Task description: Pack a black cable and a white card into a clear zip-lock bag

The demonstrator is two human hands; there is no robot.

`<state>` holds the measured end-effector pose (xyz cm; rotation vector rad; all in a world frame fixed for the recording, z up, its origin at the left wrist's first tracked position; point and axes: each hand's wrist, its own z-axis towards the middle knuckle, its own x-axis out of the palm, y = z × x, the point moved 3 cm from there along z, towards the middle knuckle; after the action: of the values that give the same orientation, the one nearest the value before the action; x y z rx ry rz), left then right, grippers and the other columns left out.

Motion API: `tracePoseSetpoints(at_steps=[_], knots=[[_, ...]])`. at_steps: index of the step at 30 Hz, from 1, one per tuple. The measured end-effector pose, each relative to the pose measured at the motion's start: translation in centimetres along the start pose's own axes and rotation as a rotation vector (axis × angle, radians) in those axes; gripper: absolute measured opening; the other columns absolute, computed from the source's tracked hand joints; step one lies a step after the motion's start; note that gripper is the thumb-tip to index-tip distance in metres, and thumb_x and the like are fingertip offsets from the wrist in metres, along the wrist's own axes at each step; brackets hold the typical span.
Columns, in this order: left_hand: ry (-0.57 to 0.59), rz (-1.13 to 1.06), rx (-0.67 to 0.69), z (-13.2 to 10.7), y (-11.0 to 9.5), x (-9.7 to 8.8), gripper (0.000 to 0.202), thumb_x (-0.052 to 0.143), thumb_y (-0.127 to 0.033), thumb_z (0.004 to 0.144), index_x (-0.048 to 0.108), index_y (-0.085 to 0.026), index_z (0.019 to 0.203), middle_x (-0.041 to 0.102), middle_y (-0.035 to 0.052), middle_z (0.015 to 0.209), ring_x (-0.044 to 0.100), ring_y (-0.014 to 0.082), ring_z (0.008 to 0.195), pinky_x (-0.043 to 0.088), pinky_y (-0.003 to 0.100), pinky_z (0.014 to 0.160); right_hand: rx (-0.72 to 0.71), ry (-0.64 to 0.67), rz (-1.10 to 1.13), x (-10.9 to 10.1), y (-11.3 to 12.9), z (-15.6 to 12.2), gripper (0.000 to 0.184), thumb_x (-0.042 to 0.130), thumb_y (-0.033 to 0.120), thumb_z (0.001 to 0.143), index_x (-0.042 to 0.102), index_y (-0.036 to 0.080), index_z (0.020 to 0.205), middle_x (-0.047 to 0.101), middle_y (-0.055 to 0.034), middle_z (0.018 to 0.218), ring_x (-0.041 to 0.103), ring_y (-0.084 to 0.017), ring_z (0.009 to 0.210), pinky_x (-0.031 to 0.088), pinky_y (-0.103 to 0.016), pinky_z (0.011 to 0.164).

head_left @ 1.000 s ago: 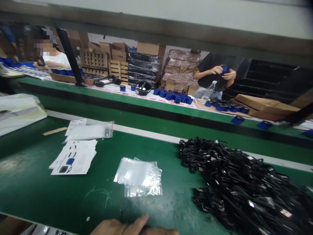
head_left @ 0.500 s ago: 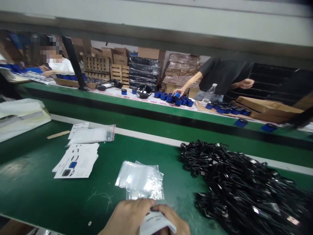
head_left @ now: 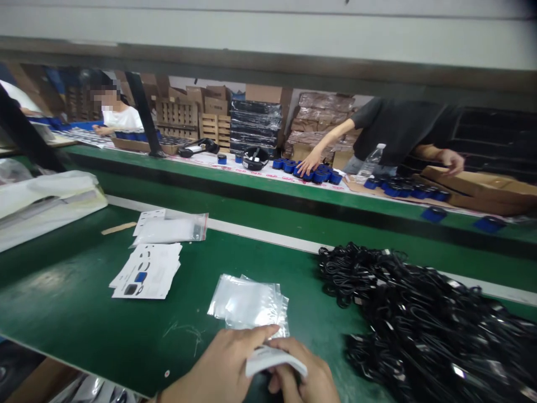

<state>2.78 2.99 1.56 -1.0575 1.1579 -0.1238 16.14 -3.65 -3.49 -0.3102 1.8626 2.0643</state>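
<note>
A green table (head_left: 84, 319) holds a heap of black cables (head_left: 423, 319). Left of the heap, the left hand (head_left: 222, 361) and right hand (head_left: 318, 375) sit close together near clear bags (head_left: 247, 302). Between them, a curved white paper (head_left: 271, 359): right fingers clamp it; left fingers touch it, grip impossible to tell.

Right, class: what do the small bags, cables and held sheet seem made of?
Bags: likely thin, glossy plastic film, translucent with glare. Cables: probably rubbery plastic sheathing, black and faintly shiny, bright tips suggesting metal. Sheet: apparently matt paper, white and curving without glare.
</note>
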Motion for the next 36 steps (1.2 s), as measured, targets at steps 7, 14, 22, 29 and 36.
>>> tracePoseSetpoints(at_steps=[7,14,22,29,36], knots=[[-0.088,-0.185,-0.199,1.8,1.6,-2.0,0.037,0.046,-0.02,0.087,0.051,-0.025,0.123,0.069,0.0002,0.107,0.066,0.0178,0.092,0.049,0.024,0.076,0.358,0.052,0.567,-3.2,2.8,4.1,0.058,0.059,0.042,0.083,0.032,0.018,0.129,0.055,-0.0124,0.116,0.065,-0.019,0.086,0.053,-0.036,0.077],[-0.167,-0.044,-0.196,3.4,3.5,-1.8,0.083,0.059,-0.022,0.078,0.012,-0.02,0.146,0.066,0.0051,0.11,0.066,0.0186,0.088,0.053,0.028,0.076,0.421,0.021,0.359,-3.0,2.9,8.8,0.036,0.052,0.01,0.082,0.044,0.012,0.117,0.066,-0.0056,0.09,0.064,-0.013,0.072,0.052,-0.025,0.063],[-0.087,0.382,-0.048,2.9,5.1,-0.5,0.057,0.06,-0.038,0.082,0.044,-0.02,0.135,0.033,0.0136,0.147,0.024,0.0352,0.136,0.017,0.066,0.105,0.432,-0.045,-0.189,-5.9,-0.6,15.5,0.027,0.056,0.025,0.091,0.053,0.016,0.115,0.061,-0.004,0.101,0.063,-0.015,0.077,0.054,-0.032,0.066],[-0.129,0.625,0.18,1.1,7.7,2.3,0.051,0.054,-0.041,0.088,0.041,-0.028,0.136,0.041,0.0068,0.142,0.041,0.0327,0.128,0.032,0.065,0.099,0.241,-0.07,-0.598,-4.9,2.1,13.1,0.044,0.056,0.004,0.084,0.046,0.011,0.126,0.042,-0.0169,0.133,0.045,-0.03,0.118,0.035,-0.047,0.098],[-0.322,0.782,0.315,-0.3,9.4,3.4,0.043,0.041,-0.043,0.094,0.045,-0.026,0.133,0.05,0.0042,0.138,0.045,0.0236,0.127,0.0,0.049,0.113,0.197,-0.028,-0.618,-3.3,2.3,5.1,0.014,0.059,0.028,0.086,0.063,0.016,0.082,0.061,-0.0092,0.086,0.06,-0.028,0.083,0.045,-0.039,0.074]])
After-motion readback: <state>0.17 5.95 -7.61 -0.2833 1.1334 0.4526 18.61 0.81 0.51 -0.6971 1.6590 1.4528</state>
